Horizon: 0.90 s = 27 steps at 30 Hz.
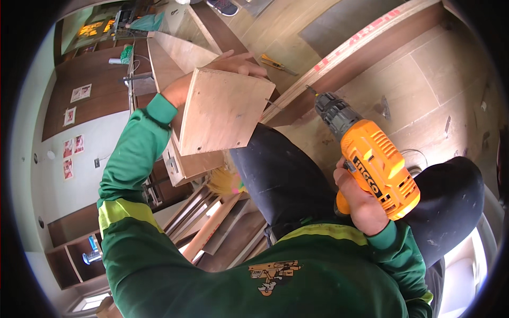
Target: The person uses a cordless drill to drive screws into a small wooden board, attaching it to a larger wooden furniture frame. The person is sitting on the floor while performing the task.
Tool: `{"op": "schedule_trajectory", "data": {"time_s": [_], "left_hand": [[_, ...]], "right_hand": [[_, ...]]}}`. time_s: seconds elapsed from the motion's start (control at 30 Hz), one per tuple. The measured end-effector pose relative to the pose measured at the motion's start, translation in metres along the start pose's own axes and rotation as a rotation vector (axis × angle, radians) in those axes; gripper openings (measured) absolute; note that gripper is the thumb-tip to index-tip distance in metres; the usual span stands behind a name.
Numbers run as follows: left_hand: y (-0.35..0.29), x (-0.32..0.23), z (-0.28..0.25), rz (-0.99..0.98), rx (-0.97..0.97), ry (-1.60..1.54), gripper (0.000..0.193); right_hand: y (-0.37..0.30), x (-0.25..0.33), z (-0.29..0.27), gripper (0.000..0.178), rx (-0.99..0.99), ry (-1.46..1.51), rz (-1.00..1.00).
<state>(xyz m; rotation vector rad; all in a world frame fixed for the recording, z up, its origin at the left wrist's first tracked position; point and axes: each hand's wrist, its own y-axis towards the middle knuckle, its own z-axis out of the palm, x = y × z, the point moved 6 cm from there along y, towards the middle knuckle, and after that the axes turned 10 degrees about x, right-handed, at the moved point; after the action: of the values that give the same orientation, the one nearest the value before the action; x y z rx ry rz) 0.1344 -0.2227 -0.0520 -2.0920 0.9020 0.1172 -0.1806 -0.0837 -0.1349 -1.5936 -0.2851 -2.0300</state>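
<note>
My right hand (pixel 362 205) is wrapped round the grip of an orange and black cordless drill (pixel 379 156). The bit in its dark chuck points up and left, close to the edge of a long plywood panel (pixel 339 58). At centre left, my left hand (pixel 236 63) reaches over the far edge of a squarish plywood board (pixel 225 111) and grips it, with the palm hidden behind. Small dark holes or screw heads show along the board's near edge. A thin screw-like piece (pixel 271 102) sticks out by its right edge, near the long panel.
A yellow utility knife (pixel 277 64) lies on the tiled floor beyond the board. Wooden strips (pixel 220 230) are stacked at lower left, near a yellow broom head (pixel 225 182). Long wooden panels (pixel 180 50) stand at upper left. A shoe (pixel 222 6) shows at the top.
</note>
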Motion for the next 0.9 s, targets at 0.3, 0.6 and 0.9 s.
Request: {"op": "schedule_trajectory", "data": {"time_s": [0.3, 0.6, 0.9], "left_hand": [[0.035, -0.022, 0.022, -0.562, 0.052, -1.207, 0.082], [0.042, -0.017, 0.031, -0.651, -0.033, -1.399, 0.078], [0.038, -0.006, 0.042, -0.202, -0.399, -1.336, 0.023]], "right_hand": [[-0.005, -0.004, 0.002, 0.014, 0.051, -0.194, -0.082], [0.001, -0.020, 0.003, 0.024, 0.048, -0.169, -0.020], [0.001, -0.015, 0.006, 0.038, 0.038, -0.461, -0.164]]}}
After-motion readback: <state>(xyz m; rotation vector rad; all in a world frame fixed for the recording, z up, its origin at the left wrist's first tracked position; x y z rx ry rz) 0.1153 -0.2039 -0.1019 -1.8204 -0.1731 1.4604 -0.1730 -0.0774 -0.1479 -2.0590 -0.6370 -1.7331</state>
